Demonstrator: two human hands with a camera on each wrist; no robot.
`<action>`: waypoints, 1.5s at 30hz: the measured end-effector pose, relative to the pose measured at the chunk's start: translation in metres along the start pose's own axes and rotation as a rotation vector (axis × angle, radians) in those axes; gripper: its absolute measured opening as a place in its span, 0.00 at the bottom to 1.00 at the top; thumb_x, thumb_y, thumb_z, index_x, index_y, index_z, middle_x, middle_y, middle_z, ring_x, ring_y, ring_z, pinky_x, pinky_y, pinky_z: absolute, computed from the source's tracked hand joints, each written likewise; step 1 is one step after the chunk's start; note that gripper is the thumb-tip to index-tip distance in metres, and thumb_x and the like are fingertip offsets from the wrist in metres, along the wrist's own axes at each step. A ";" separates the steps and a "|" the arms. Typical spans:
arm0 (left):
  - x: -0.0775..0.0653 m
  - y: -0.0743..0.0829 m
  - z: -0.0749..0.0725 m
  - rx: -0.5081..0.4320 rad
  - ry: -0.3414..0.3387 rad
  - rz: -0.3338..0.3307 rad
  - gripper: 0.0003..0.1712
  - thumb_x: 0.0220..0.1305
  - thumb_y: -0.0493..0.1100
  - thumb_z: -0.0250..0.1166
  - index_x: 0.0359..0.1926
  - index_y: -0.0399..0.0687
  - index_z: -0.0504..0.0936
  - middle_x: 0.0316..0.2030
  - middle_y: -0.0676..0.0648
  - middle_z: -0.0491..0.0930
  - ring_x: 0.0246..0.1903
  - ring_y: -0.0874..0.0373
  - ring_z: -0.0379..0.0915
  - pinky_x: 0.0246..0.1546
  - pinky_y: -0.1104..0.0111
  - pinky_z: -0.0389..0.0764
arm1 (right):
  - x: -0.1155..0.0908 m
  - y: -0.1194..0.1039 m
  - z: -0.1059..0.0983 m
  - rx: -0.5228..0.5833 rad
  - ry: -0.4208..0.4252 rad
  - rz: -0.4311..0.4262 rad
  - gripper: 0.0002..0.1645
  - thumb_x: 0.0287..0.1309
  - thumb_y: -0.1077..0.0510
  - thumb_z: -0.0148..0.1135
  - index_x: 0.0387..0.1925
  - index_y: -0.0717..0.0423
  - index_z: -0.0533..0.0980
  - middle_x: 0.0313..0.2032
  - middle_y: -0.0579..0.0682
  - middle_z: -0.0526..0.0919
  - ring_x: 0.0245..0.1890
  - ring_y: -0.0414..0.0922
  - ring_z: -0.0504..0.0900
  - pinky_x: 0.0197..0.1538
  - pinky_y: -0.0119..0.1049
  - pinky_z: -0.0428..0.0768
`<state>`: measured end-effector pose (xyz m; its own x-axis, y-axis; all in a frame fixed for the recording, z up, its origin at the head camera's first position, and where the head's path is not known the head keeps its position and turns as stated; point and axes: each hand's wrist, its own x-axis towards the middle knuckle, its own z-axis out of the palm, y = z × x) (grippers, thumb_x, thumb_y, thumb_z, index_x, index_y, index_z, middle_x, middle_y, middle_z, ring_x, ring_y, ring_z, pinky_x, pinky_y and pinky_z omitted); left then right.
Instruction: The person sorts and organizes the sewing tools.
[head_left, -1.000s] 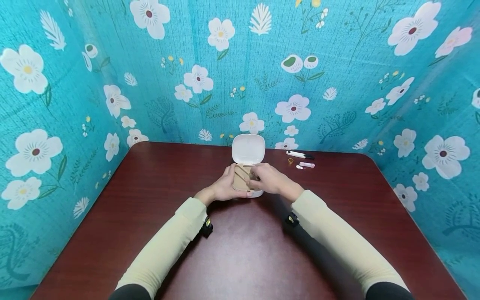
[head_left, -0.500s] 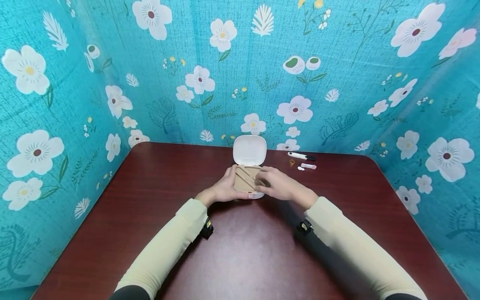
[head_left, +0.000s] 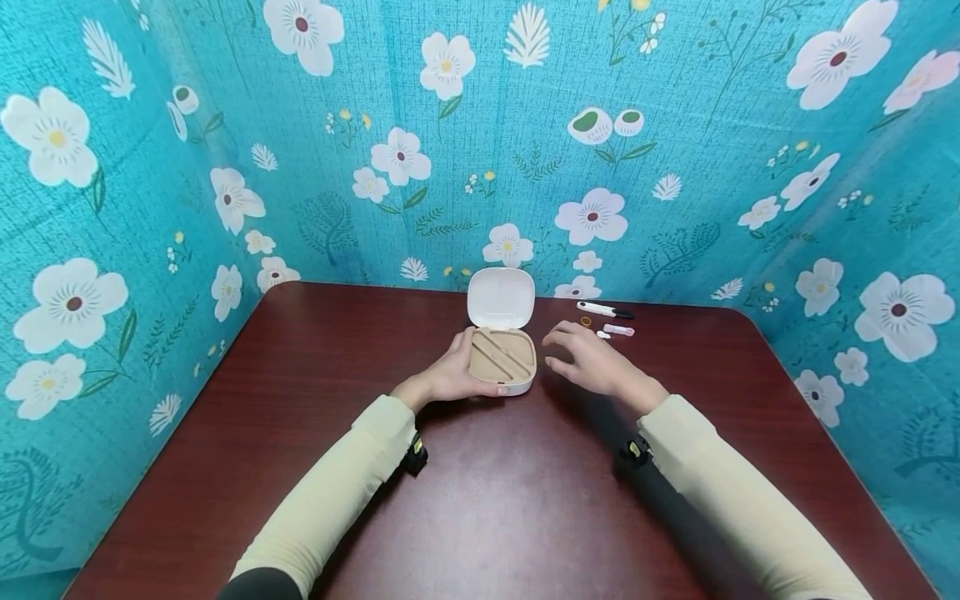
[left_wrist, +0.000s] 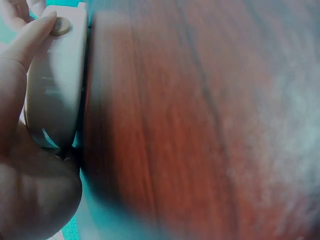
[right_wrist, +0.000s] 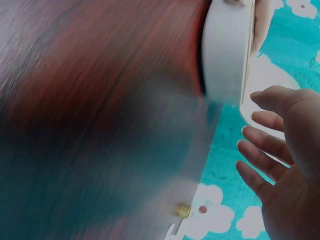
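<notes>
A white hinged case with rounded corners stands on the table, its lid raised at the back. Inside is a beige insert crossed by slanting ridges. My left hand grips the case at its left side; the thumb lies along the front wall, its tip at a round button. Just right of the case hovers my right hand, apart from it. In the right wrist view its fingers are spread and loosely bent, with nothing between them.
Behind my right hand, on the dark red table, lie a gold ring, small white pieces, a small pink and clear item and a slim white and black tool. A turquoise flowered curtain borders the table.
My right hand has drawn back to the right, out of the case, uncovering the right part of the insert. My left hand keeps its grip on the case.
</notes>
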<state>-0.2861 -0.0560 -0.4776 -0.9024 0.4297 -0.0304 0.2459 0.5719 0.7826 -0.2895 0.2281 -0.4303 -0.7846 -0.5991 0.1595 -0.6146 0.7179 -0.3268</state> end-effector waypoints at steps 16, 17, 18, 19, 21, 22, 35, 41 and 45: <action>0.000 0.001 0.000 0.001 -0.012 -0.016 0.67 0.45 0.62 0.82 0.76 0.50 0.49 0.69 0.41 0.56 0.65 0.49 0.62 0.67 0.57 0.66 | -0.017 0.034 -0.001 -0.050 -0.034 0.151 0.22 0.66 0.56 0.67 0.57 0.63 0.80 0.56 0.62 0.80 0.63 0.61 0.74 0.63 0.60 0.74; 0.000 0.001 0.000 0.000 -0.013 -0.017 0.68 0.45 0.62 0.82 0.76 0.50 0.49 0.69 0.41 0.56 0.66 0.49 0.62 0.67 0.57 0.66 | -0.018 0.036 -0.002 -0.054 -0.035 0.162 0.22 0.66 0.56 0.67 0.57 0.64 0.79 0.56 0.62 0.80 0.64 0.61 0.74 0.64 0.60 0.73; 0.000 0.001 0.000 -0.001 -0.013 -0.017 0.68 0.45 0.62 0.82 0.76 0.50 0.49 0.69 0.41 0.56 0.66 0.49 0.61 0.67 0.57 0.66 | -0.019 0.038 -0.002 -0.058 -0.035 0.173 0.23 0.66 0.56 0.67 0.58 0.64 0.79 0.57 0.63 0.80 0.64 0.61 0.73 0.64 0.61 0.73; 0.000 0.001 0.000 -0.002 -0.014 -0.019 0.68 0.46 0.62 0.82 0.77 0.50 0.48 0.69 0.41 0.55 0.66 0.49 0.61 0.68 0.58 0.65 | -0.020 0.041 -0.002 -0.061 -0.034 0.181 0.23 0.66 0.56 0.67 0.58 0.64 0.79 0.56 0.63 0.80 0.63 0.61 0.75 0.63 0.60 0.73; 0.000 0.001 0.000 -0.003 -0.015 -0.023 0.69 0.45 0.62 0.82 0.77 0.50 0.47 0.69 0.41 0.55 0.67 0.49 0.61 0.68 0.58 0.65 | -0.022 0.045 -0.003 -0.065 -0.027 0.199 0.23 0.66 0.56 0.67 0.58 0.64 0.79 0.55 0.62 0.80 0.58 0.59 0.77 0.62 0.60 0.74; 0.000 0.000 0.000 -0.005 -0.015 -0.024 0.69 0.45 0.62 0.82 0.77 0.50 0.47 0.69 0.41 0.55 0.67 0.49 0.61 0.68 0.58 0.65 | -0.023 0.048 -0.003 -0.064 -0.021 0.211 0.23 0.66 0.56 0.66 0.58 0.64 0.78 0.55 0.62 0.80 0.57 0.58 0.78 0.61 0.60 0.75; -0.001 0.000 0.000 -0.023 -0.017 -0.028 0.70 0.44 0.63 0.82 0.77 0.49 0.47 0.69 0.41 0.55 0.66 0.49 0.61 0.67 0.58 0.65 | -0.029 0.074 -0.009 -0.066 -0.009 0.306 0.25 0.67 0.57 0.64 0.61 0.68 0.76 0.63 0.68 0.74 0.66 0.65 0.70 0.63 0.64 0.71; -0.001 0.001 0.000 -0.026 -0.021 -0.036 0.71 0.45 0.64 0.82 0.78 0.49 0.45 0.70 0.41 0.54 0.66 0.49 0.61 0.67 0.58 0.66 | -0.028 0.082 -0.009 -0.065 -0.003 0.333 0.27 0.67 0.58 0.64 0.62 0.69 0.75 0.60 0.68 0.75 0.60 0.63 0.74 0.62 0.62 0.73; 0.000 0.001 0.000 -0.023 -0.019 -0.037 0.71 0.45 0.64 0.82 0.78 0.50 0.46 0.70 0.41 0.55 0.65 0.49 0.62 0.67 0.58 0.66 | -0.027 0.088 -0.008 -0.060 0.010 0.349 0.26 0.67 0.58 0.65 0.61 0.70 0.75 0.56 0.67 0.76 0.55 0.61 0.77 0.59 0.61 0.75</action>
<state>-0.2854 -0.0555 -0.4774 -0.9037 0.4223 -0.0711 0.2044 0.5711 0.7950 -0.3227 0.3104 -0.4557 -0.9487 -0.3109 0.0569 -0.3129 0.8987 -0.3075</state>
